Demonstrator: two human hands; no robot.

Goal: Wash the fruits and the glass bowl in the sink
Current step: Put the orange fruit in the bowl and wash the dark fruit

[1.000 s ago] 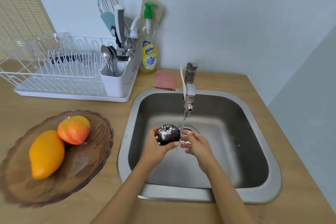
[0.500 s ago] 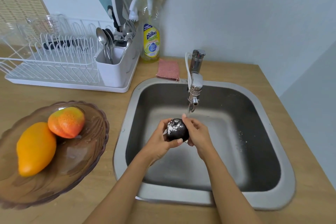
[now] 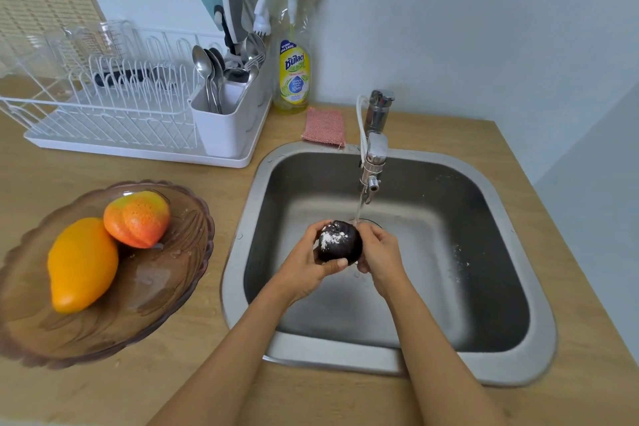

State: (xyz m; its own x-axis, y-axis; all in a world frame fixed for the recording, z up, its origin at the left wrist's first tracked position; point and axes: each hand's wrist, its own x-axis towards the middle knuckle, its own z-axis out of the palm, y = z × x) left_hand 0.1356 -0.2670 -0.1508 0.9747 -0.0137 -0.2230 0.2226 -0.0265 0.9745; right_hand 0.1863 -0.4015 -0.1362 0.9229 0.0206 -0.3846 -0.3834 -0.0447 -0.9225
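A dark round fruit (image 3: 340, 242) with white powder on its top is held over the steel sink (image 3: 518, 367), just under the thin stream from the tap (image 3: 372, 162). My left hand (image 3: 304, 264) cups it from the left and below. My right hand (image 3: 380, 256) presses against its right side. On the counter to the left stands the brown glass bowl (image 3: 166, 297), holding a yellow mango (image 3: 81, 263) and an orange-red fruit (image 3: 138, 220).
A white dish rack (image 3: 114, 121) with a cutlery holder (image 3: 224, 121) stands at the back left. A dish soap bottle (image 3: 294, 73) and a pink sponge (image 3: 324, 126) sit behind the sink. White specks lie on the sink's right slope.
My right hand has come from the stream onto the fruit, and both hands now hold it closer under the tap. The view has shifted slightly.
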